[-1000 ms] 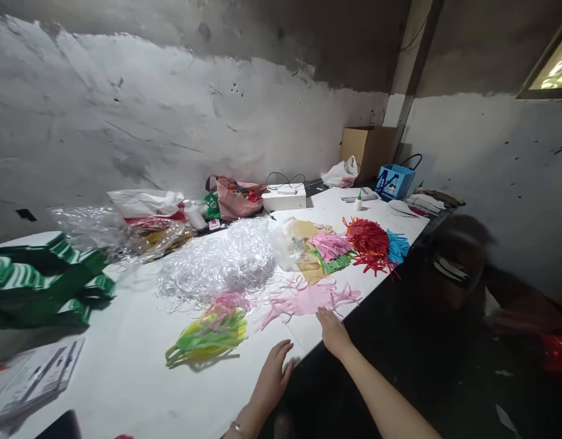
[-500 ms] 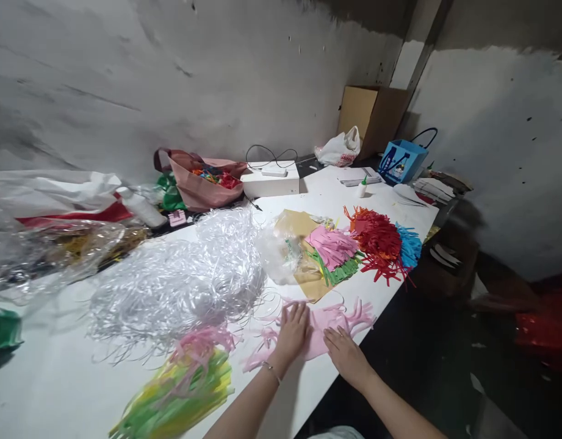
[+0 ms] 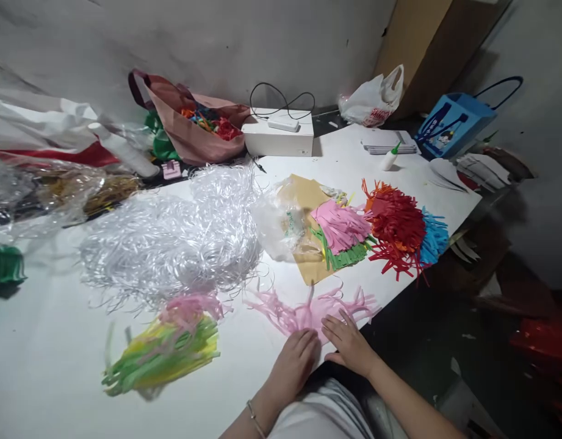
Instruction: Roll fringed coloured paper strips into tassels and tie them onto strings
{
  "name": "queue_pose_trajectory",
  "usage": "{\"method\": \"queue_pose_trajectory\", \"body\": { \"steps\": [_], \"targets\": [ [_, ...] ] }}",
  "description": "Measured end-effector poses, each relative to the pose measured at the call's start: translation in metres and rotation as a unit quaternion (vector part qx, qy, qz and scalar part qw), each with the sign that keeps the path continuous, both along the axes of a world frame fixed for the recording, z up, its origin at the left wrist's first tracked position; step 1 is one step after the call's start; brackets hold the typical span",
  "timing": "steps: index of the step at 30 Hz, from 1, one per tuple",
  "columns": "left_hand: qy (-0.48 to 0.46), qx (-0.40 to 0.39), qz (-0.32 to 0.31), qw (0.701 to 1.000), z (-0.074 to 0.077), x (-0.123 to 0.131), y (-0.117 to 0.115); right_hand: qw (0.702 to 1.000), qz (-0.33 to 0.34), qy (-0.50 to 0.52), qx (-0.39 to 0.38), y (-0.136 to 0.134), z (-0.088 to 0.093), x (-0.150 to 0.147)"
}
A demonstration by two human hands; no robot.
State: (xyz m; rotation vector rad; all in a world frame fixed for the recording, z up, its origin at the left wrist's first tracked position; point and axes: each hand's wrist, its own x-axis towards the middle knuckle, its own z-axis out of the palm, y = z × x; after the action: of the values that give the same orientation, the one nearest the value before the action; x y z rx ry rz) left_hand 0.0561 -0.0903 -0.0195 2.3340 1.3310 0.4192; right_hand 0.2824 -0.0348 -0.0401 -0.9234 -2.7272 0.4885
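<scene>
A sheet of pink fringed tissue paper (image 3: 308, 311) lies at the near table edge, its cut strips fanned out to both sides. My left hand (image 3: 295, 361) is at the sheet's near edge, fingers together and curled onto the paper; the fingertips are partly hidden. Close beside it, my right hand (image 3: 349, 342) rests on the right part of the same paper with its fingers stretched out. To the left lies a bundle of green and yellow tissue strips (image 3: 171, 356), topped by loose pink strips (image 3: 191, 311).
Behind are a heap of clear shredded film (image 3: 175, 238), a plastic bag (image 3: 281, 225), pink (image 3: 340, 225) and red fringed paper (image 3: 397, 219), and a glue bottle (image 3: 389, 158). A pink fabric bag (image 3: 171, 122), white box (image 3: 278, 137) and blue bag (image 3: 454, 125) stand along the back.
Both hands have moved toward my body on the pink tissue paper, the left from lying flat to curled at its near edge. The view has tilted down.
</scene>
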Motion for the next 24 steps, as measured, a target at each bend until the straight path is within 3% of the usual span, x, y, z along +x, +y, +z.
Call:
{"method": "queue_pose_trajectory", "body": {
  "steps": [2, 5, 8, 11, 14, 16, 20, 24],
  "targets": [
    [0.030, -0.020, 0.095, 0.995, 0.002, 0.011, 0.005, 1.000, 0.020, -0.009, -0.003, 0.003, 0.001, 0.008],
    [0.076, -0.023, 0.218, 0.973, 0.007, 0.001, 0.008, 0.999, 0.028, -0.015, -0.006, 0.004, 0.001, 0.014],
    [0.080, 0.022, 0.251, 0.964, 0.013, -0.015, 0.000, 1.000, 0.017, -0.005, 0.001, 0.003, 0.000, 0.013],
    [0.035, 0.067, 0.155, 0.985, 0.016, -0.005, -0.010, 1.000, -0.001, -0.005, 0.018, 0.001, -0.002, 0.008],
    [-0.026, 0.054, -0.023, 0.998, 0.015, 0.029, -0.006, 0.999, -0.021, 0.009, 0.023, -0.001, -0.006, 0.006],
    [-0.049, 0.027, -0.083, 0.995, 0.013, 0.052, 0.004, 0.998, -0.040, 0.033, 0.025, -0.002, -0.009, 0.008],
    [-0.033, -0.017, -0.076, 0.996, 0.009, 0.076, 0.022, 0.996, -0.083, 0.039, 0.022, 0.000, -0.014, 0.018],
    [0.027, -0.014, -0.041, 0.999, -0.001, 0.076, 0.023, 0.995, -0.100, 0.016, 0.011, 0.004, -0.011, 0.025]
  ]
}}
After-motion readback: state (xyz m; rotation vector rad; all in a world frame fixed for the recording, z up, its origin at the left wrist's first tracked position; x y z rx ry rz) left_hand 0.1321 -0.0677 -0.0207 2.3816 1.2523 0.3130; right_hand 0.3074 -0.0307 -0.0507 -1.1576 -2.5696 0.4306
